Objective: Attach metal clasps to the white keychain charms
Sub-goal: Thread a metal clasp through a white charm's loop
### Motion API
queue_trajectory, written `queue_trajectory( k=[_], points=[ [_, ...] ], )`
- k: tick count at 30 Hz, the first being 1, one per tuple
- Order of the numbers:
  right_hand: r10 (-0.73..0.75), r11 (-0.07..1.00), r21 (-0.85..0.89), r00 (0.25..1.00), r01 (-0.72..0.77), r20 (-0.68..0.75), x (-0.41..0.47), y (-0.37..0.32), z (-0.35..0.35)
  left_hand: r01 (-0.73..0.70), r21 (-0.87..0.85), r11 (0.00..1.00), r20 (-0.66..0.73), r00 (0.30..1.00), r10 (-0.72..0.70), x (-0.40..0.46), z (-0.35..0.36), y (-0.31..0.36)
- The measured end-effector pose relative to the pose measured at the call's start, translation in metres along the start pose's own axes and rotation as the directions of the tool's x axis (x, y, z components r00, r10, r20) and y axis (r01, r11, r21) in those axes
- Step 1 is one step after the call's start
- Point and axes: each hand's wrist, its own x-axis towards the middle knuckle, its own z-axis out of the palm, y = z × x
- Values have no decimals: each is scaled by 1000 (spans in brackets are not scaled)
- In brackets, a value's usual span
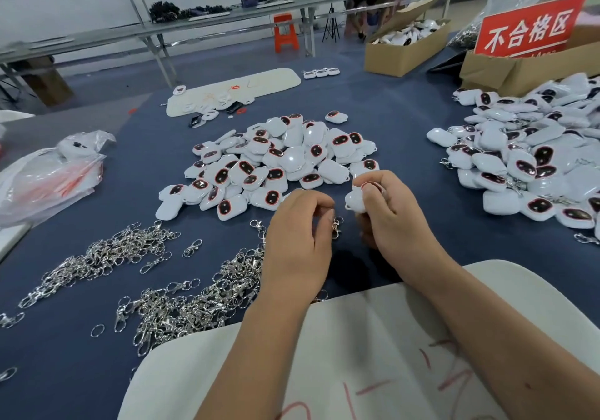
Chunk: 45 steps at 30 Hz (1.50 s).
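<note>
My right hand point(393, 215) grips a white keychain charm point(354, 199) above the blue table, its small loop pointing left. My left hand point(300, 234) pinches a metal clasp point(336, 227) that hangs just left of and below that charm. The two do not look joined. A heap of loose white charms point(276, 163) with dark oval windows lies straight ahead. Loose metal clasps point(181, 299) are spread in silver piles at the lower left.
A second big heap of charms point(526, 166) with clasps fills the right side. Cardboard boxes point(402, 52) and a red sign point(529, 26) stand behind it. A plastic bag point(48, 179) lies at the left. A white board point(373, 348) sits under my forearms.
</note>
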Motion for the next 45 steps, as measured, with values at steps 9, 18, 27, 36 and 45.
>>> queue_trajectory(
  k=[9, 18, 27, 36, 45],
  points=[
    [-9, 999, -54, 989, 2, -146, 0, 1, -3, 76, 340, 937, 179, 973, -144, -2, 4, 2],
    [-186, 888, -424, 982, 180, 27, -1, 4, 1, 193, 25, 981, 80, 978, -194, 1, 2, 3],
    [-128, 986, -81, 978, 143, 161, -2, -4, -7, 108, -153, 982, -73, 990, -120, 1, 2, 5],
    [-73, 991, -95, 971, 97, 229, -2, -4, -9, 83, -180, 980, -109, 989, -104, 2, 1, 5],
    [-62, 993, -86, 977, 81, 202, -2, -4, -12, 66, -59, 996, -106, 992, -72, 2, 0, 4]
  ],
)
